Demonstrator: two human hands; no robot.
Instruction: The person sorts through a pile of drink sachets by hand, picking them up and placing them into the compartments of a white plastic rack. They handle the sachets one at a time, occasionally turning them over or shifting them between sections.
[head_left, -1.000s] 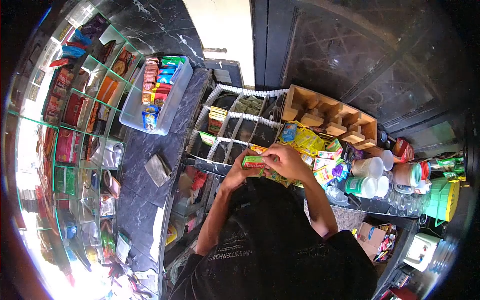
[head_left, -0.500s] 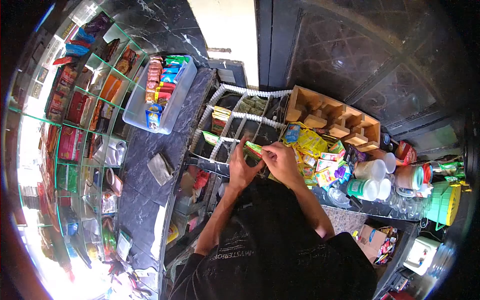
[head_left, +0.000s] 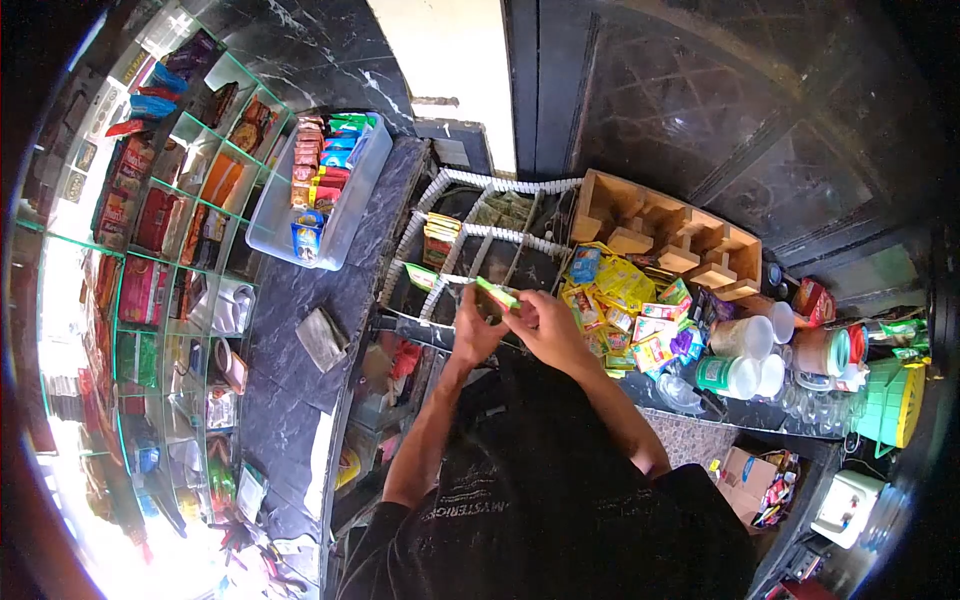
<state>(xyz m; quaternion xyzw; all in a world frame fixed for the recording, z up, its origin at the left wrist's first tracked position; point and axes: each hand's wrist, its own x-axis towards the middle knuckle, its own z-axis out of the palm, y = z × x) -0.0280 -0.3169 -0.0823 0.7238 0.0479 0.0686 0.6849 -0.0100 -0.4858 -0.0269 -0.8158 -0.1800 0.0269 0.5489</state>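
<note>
My left hand [head_left: 478, 332] and my right hand [head_left: 545, 328] meet over the front of a white-wrapped wire rack [head_left: 490, 231]. Between their fingers is a small green packet [head_left: 496, 293], held by both. Inside the rack's sections stand orange-and-yellow sachets [head_left: 441, 238] and a green-and-white sachet [head_left: 421, 276]. Just right of my right hand lies a loose pile of yellow sachets [head_left: 625, 288], with white, blue and purple ones among them.
A clear plastic bin [head_left: 270, 215] of packets stands at the left. Behind the pile is a wooden compartment box [head_left: 745, 250]. Plastic jars [head_left: 740, 340] stand at the right. A folded grey cloth [head_left: 321, 340] lies on the dark counter. Glass shelves [head_left: 180, 265] fill the far left.
Both hands have shifted slightly left, and the green packet has moved left with them. My right hand has turned and come closer to my left hand.
</note>
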